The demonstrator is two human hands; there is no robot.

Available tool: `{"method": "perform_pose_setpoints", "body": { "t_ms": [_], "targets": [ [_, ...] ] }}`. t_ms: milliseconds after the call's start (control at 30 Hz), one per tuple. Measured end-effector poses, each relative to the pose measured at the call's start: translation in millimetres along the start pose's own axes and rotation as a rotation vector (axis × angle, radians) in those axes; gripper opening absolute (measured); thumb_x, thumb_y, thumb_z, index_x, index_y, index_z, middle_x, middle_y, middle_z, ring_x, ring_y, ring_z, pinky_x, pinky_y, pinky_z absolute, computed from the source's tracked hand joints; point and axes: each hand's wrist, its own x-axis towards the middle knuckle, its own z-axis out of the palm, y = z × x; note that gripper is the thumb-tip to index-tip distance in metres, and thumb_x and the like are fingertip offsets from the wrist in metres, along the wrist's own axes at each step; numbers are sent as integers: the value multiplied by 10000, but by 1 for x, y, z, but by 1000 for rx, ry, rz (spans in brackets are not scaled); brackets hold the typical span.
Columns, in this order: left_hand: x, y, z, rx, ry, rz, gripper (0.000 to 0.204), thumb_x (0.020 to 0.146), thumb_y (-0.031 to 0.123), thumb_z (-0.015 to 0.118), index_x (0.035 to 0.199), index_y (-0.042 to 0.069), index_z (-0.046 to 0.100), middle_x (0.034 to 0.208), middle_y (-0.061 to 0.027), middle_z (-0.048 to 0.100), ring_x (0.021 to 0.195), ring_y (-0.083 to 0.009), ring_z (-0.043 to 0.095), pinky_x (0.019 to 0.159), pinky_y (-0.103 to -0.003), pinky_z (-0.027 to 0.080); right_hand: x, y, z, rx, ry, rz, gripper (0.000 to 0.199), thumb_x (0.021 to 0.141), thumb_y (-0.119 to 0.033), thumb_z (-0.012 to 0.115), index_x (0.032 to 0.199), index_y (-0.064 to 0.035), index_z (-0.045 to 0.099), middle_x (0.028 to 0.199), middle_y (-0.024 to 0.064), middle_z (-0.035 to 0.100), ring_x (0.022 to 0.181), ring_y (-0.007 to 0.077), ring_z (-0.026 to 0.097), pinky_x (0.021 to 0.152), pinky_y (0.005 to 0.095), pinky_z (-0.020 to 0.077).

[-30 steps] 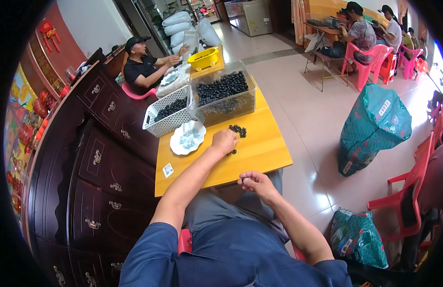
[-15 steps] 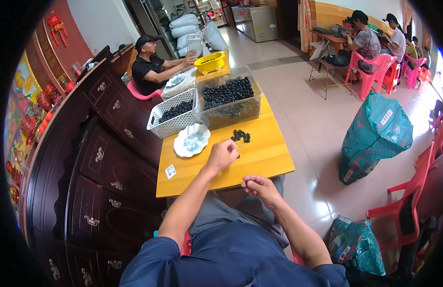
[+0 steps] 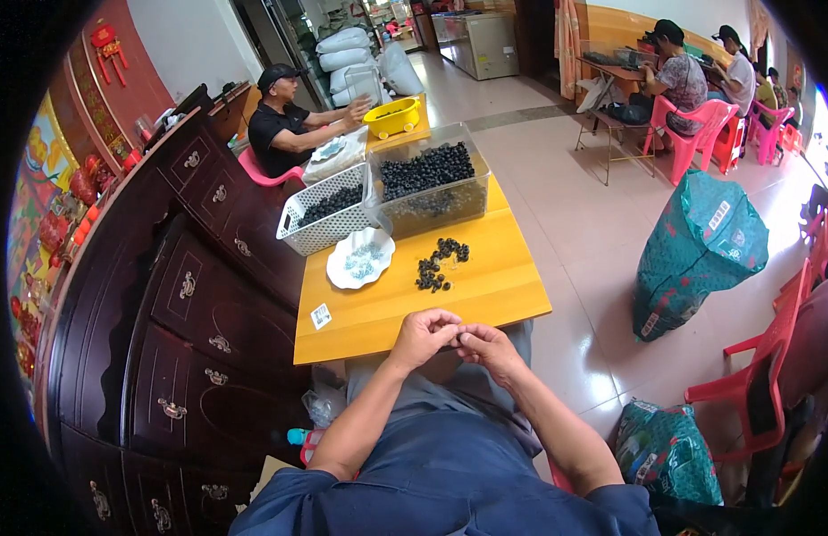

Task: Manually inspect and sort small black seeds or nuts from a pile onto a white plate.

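Observation:
My left hand (image 3: 426,339) and my right hand (image 3: 491,350) meet fingertip to fingertip at the table's near edge, above my lap. Both are closed in a pinch; what they hold is too small and covered to make out. Just beyond them, a loose pile of small black round parts (image 3: 434,272) lies on the yellow table (image 3: 512,290). Left of the pile sits a white scalloped plate (image 3: 340,273) with small pale pieces in it. Behind stand a clear plastic bin (image 3: 441,207) and a white perforated basket (image 3: 317,239), both holding more black parts.
Across the table a person in black (image 3: 284,125) sits near a yellow tub (image 3: 392,118). A dark wooden cabinet (image 3: 163,313) runs along my left. Green woven sacks (image 3: 695,259) and a red plastic chair (image 3: 758,384) stand to my right. Several people sit farther back.
My left hand has drawn back from the pile to meet my right hand at the table's edge. More black parts now show where it was.

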Motion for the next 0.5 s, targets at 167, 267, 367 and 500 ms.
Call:
{"method": "perform_pose_setpoints", "body": {
  "t_ms": [167,267,367,500],
  "targets": [
    [-7,-3,6,-123,17,-26,132,908,25,642,1007,-32,708,865,-43,720,762,-76,668,681,-222,548,6,6,-4,-19,24,7,166,979,-147,592,1109,-56,639,983,20,688,799,85,626,718,220,511],
    [-2,-7,3,-2,24,15,165,901,28,635,1040,-7,716,881,-28,722,734,-62,622,666,-216,520,7,2,-4,-50,18,-22,181,984,-140,576,1128,-47,631,1005,23,680,808,89,631,724,224,519],
    [-2,-7,2,-35,30,9,165,920,36,627,1052,-11,714,871,-3,703,707,-43,586,648,-198,485,9,1,-3,-70,29,-30,211,987,-133,568,1167,-37,619,1014,26,670,822,95,632,737,232,526],
    [-2,-2,-2,-73,52,12,132,906,36,655,1025,-1,699,841,1,694,684,-30,565,631,-185,473,10,0,0,-10,39,-40,245,982,-120,575,1211,-34,601,1020,31,664,827,97,631,754,240,530]
  ]
}}
